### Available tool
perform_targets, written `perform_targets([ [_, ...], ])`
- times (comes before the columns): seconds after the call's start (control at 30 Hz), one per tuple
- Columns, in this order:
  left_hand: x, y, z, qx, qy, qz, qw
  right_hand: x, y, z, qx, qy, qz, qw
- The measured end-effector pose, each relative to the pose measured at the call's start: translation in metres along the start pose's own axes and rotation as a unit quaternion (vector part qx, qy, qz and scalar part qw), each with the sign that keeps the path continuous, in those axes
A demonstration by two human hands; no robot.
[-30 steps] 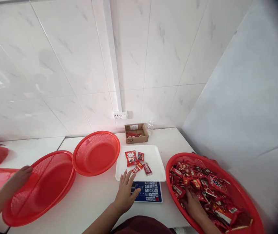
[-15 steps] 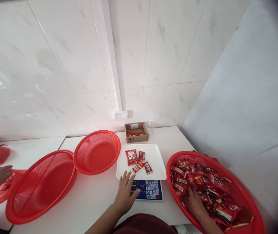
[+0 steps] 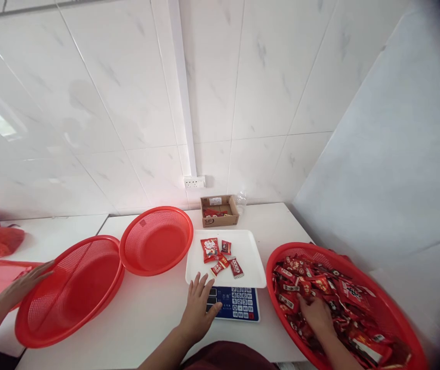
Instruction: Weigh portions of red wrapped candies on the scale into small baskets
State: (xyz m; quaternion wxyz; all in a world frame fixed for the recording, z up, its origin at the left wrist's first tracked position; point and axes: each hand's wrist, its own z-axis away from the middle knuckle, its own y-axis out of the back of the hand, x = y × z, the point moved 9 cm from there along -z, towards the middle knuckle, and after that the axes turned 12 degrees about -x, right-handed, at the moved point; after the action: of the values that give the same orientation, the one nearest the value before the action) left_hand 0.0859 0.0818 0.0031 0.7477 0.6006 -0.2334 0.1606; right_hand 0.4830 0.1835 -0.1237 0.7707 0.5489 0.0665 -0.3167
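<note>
My left hand (image 3: pixel 198 311) is spread over the front edge of a white scale tray (image 3: pixel 256 264), with the scale's blue keypad (image 3: pixel 237 303) just right of it. It holds nothing. On the tray lie several red wrapped snacks: a larger square packet (image 3: pixel 209 250), a small dark red one (image 3: pixel 226 247), a bar-shaped one (image 3: pixel 237 267) and small red-and-yellow ones (image 3: pixel 218 267). My right hand (image 3: pixel 317 314) reaches down into a big red basket (image 3: pixel 401 329) filled with red snack packets (image 3: pixel 353 293). Its fingertips are hidden among the packets, so its grip does not show.
Two red baskets stand at left, a round one (image 3: pixel 158 246) and a larger one (image 3: pixel 89 282). Another person's hand (image 3: pixel 31 282) is at the larger one's rim, near red plastic bags (image 3: pixel 4 240). Behind the scale sits a cardboard box (image 3: pixel 220 221) against the tiled wall.
The other person's hand has moved right, to the larger left basket's rim. My right hand has shifted slightly among the packets. My left hand stays in place, and the view has tilted a little.
</note>
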Motion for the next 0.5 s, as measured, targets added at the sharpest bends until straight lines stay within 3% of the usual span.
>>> perform_targets([
  [0.1,0.0,0.0,0.001,0.001,0.001,-0.001,1.0,0.001,-0.005,0.0,-0.022,-0.017,0.027,0.999],
  [0.33,-0.003,0.003,0.004,0.018,0.013,-0.008,1.0,-0.004,-0.004,0.032,0.01,-0.058,-0.007,0.998],
  [0.5,-0.007,0.005,0.007,0.022,0.027,-0.011,0.999,-0.007,0.002,0.028,0.02,-0.06,-0.038,0.997],
])
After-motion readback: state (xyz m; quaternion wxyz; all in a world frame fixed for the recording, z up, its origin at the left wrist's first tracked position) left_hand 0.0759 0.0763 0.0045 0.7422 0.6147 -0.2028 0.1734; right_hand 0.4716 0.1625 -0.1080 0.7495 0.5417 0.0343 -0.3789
